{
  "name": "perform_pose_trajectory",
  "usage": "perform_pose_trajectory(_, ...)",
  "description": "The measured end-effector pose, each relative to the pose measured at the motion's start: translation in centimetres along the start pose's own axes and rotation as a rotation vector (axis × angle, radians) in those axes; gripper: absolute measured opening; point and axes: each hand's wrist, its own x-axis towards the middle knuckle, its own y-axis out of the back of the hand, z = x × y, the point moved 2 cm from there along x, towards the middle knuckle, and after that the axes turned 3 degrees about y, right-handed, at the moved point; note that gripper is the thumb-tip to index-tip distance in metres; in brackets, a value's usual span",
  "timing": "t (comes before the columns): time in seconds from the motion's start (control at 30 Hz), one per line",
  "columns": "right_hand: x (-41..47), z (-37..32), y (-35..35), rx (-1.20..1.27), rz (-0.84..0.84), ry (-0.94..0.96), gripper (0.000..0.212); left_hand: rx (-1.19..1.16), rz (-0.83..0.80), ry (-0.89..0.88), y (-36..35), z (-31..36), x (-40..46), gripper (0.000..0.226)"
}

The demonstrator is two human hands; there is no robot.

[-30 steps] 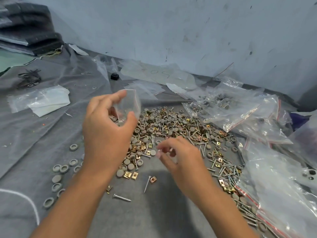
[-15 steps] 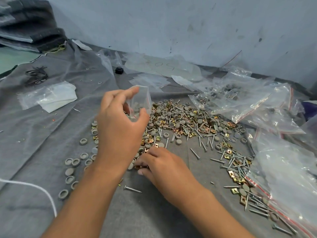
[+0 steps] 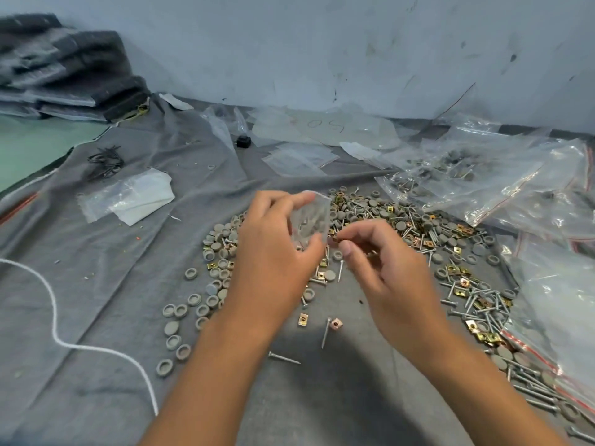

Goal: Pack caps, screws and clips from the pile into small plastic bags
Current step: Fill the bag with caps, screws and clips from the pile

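Clear little plastic bag (image 3: 311, 222) pinched in the left hand (image 3: 277, 252); right hand (image 3: 383, 268) pinches a brassy clip (image 3: 335, 240) beside its mouth. Bag's limp, so that clip could miss and drop.

Both hands raised close together, left hand (image 3: 273, 252) and right hand (image 3: 389, 268) fingers pinched.

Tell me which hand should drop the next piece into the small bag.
Right. The right hand pinches a small piece beside the small bag, which the left hand holds up above the pile.
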Motion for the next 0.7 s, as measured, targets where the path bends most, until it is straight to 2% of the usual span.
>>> perform_pose_trajectory(0.17,0.9,-1.2,1.4,-0.157,0.083,0.193,0.02,0.007,-0.107,-0.107,-0.7,0.8,-0.6,0.057)
perform_pose_trajectory(0.3,1.0,-1.1,1.5,-0.376,0.105,0.296,0.019,0.013,-0.162,-0.166,-1.1,1.1,-1.0,0.056)
perform_pose_trajectory(0.6,0.8,-0.4,2.1,-0.252,0.184,0.187,0.011,-0.023,-0.044,-0.094,-0.6,0.9,-0.6,0.049)
perform_pose_trajectory(0.67,0.6,0.0,1.6,-0.222,0.151,0.127,0.008,-0.041,0.024,-0.038,-0.2,0.7,-0.3,0.048)
perform_pose_trajectory(0.7,0.4,0.4,1.1,-0.221,0.083,0.074,0.008,-0.057,0.059,-0.012,0.1,0.5,-0.2,0.048)
